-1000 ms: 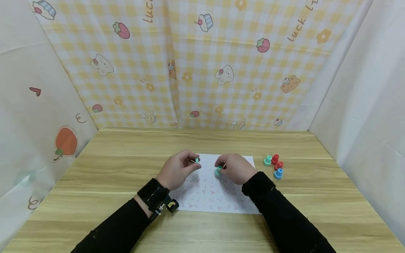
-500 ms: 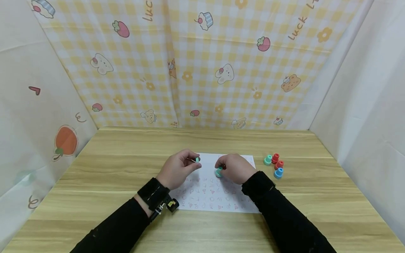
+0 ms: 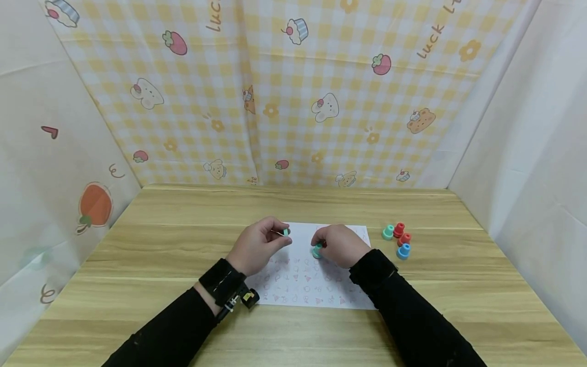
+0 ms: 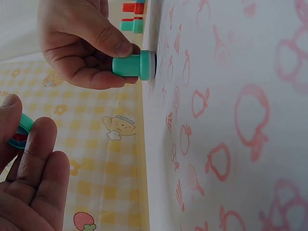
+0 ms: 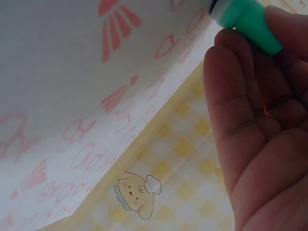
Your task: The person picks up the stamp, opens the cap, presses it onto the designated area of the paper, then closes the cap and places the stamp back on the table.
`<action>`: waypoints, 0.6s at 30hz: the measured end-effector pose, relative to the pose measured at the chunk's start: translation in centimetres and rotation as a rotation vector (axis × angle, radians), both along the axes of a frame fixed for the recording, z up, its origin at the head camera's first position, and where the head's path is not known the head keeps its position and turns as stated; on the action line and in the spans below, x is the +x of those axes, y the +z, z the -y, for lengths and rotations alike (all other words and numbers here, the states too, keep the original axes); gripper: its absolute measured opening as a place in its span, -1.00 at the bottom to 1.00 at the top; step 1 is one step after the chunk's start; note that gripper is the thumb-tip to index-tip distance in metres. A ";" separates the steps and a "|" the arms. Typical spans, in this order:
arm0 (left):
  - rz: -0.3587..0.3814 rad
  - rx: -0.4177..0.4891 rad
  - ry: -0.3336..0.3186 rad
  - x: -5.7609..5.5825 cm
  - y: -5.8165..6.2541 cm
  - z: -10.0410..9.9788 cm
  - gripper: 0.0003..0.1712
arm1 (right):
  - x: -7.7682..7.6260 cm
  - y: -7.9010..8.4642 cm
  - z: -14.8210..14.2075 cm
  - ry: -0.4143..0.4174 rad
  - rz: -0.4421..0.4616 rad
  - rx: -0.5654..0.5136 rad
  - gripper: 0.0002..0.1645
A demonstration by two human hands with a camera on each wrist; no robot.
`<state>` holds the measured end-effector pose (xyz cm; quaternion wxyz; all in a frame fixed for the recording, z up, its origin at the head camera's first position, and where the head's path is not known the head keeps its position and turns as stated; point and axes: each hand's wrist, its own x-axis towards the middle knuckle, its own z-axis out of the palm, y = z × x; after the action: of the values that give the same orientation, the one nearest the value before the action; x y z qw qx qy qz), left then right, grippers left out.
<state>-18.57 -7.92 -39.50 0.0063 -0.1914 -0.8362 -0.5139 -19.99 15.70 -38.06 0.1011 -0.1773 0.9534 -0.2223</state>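
Between the right hand's thumb and fingers is a green toy stamp, its pale face end down at the white paper. Whether the stamp face touches the paper or sits just above it, I cannot tell. Rows of pink-red prints, such as fruits, rackets and shuttlecocks, cover much of the sheet. The left hand is raised over the sheet's far left part and pinches a small green cap. The cap's hollow inside shows in the left wrist view.
Right of the paper stand a green stamp, two red stamps and a blue stamp, grouped closely on the wooden table. A yellow checked cloth hangs behind the table, with white cloth on both sides.
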 end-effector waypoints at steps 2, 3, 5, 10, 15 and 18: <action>0.002 -0.004 0.000 0.0 0.1 0.0 -0.76 | 0.0 0.0 0.0 0.002 -0.002 0.003 -0.84; 0.000 -0.006 0.001 0.0 0.1 0.0 -0.76 | 0.0 0.0 0.0 0.002 -0.003 0.005 -0.84; 0.000 -0.009 0.003 0.0 0.1 0.0 -0.75 | 0.0 -0.1 0.0 0.003 -0.005 0.006 -0.84; -0.004 -0.007 0.007 0.0 0.0 -0.1 -0.76 | -0.1 -0.4 0.0 -0.002 -0.003 0.016 -0.86; -0.011 -0.006 0.008 0.0 -0.1 -0.1 -0.76 | 0.1 -0.6 0.2 0.000 -0.042 0.033 -0.85; -0.016 -0.009 0.010 0.0 -0.1 -0.1 -0.77 | 0.3 -0.8 0.5 0.003 -0.071 0.051 -0.81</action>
<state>-18.53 -7.82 -39.63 0.0147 -0.1915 -0.8395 -0.5083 -19.73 15.23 -38.83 0.0722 -0.1839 0.9614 -0.1913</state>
